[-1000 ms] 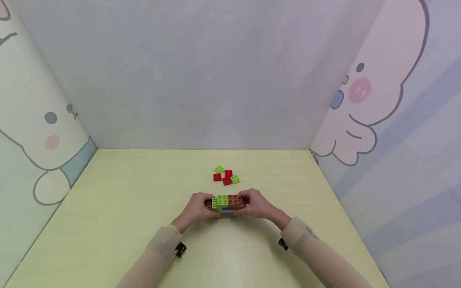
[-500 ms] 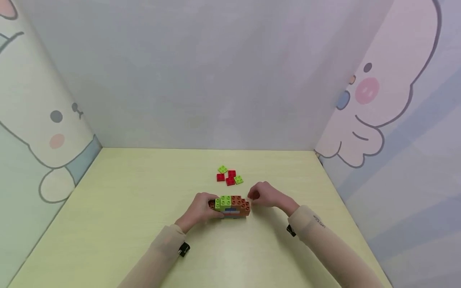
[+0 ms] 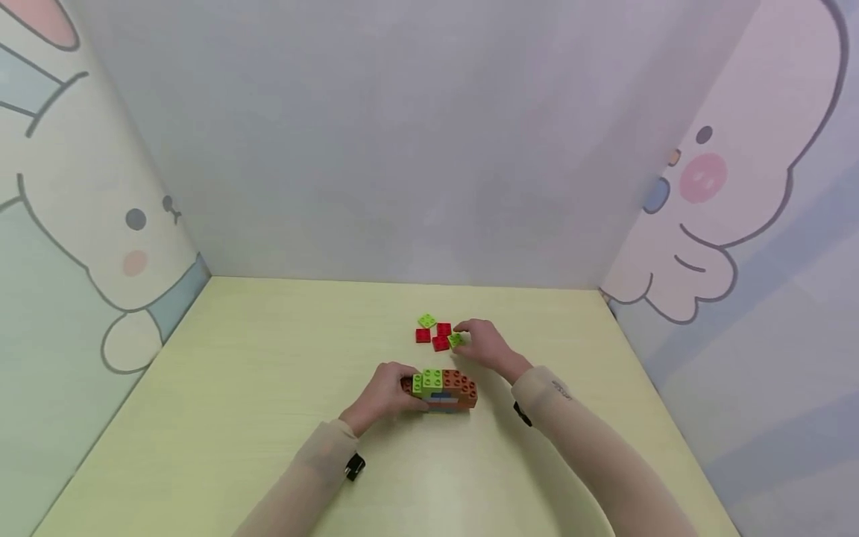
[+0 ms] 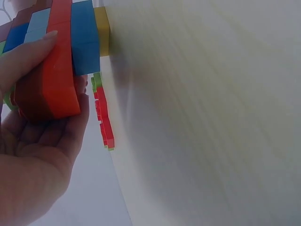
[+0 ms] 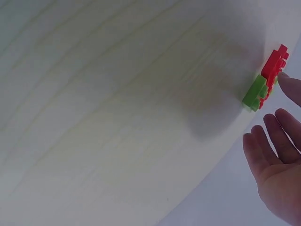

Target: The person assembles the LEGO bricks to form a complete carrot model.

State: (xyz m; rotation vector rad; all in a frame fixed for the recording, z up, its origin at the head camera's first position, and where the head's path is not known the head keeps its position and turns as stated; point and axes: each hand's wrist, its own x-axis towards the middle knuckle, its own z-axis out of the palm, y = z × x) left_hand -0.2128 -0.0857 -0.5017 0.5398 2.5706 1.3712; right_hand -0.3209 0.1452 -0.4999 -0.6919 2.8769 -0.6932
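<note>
A block build of toy building bricks (image 3: 459, 380), lime and brown on top with blue, light blue and red layers beneath, is gripped at its left end by my left hand (image 3: 385, 391). In the left wrist view, the thumb presses the red layer (image 4: 60, 61), and a yellow brick (image 4: 102, 31) shows at the bottom. My right hand (image 3: 490, 345) reaches over a flat lime brick (image 3: 455, 340), thumb and fingers spread on either side of it. In the right wrist view, the fingers are apart and hold nothing; whether the thumb touches a brick cannot be told.
Beside that lime brick lie red bricks (image 3: 440, 344) and another lime brick (image 3: 426, 321), all flat on the pale yellow table (image 3: 302, 328). A grey wall (image 3: 403, 149) rises behind the table, with cartoon-printed panels on both sides.
My right hand has let go of the build's right end and moved away and forward to the loose lime brick. My left hand keeps its grip on the build. The head view has shifted slightly.
</note>
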